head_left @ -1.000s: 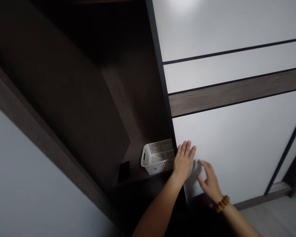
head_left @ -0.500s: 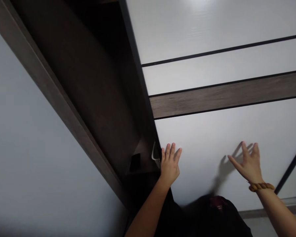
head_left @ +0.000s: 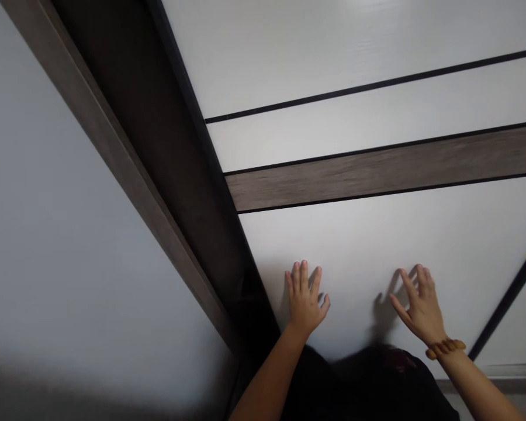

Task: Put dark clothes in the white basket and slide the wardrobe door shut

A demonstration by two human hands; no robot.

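A white sliding wardrobe door (head_left: 359, 234) fills the right of the view, with dark trim lines and a wood-grain band (head_left: 377, 164) across it. My left hand (head_left: 305, 301) lies flat against the lower white panel, close to the door's dark left edge, fingers spread. To the right, my right hand (head_left: 421, 307) is also spread at the same panel, a beaded bracelet (head_left: 446, 348) on its wrist. Its shadow falls beside the fingers; whether all of them touch the door I cannot tell. Neither hand holds anything.
Left of the door a narrow dark gap (head_left: 158, 146) opens into the wardrobe, bordered by a brown wooden frame (head_left: 118, 146). A pale grey wall (head_left: 70, 222) stands at the far left. Another dark vertical strip (head_left: 508, 298) and some floor show at lower right.
The door has slid left, narrowing the dark opening; the white basket and dark object inside are now hidden. My right hand has come left and nearer the panel.
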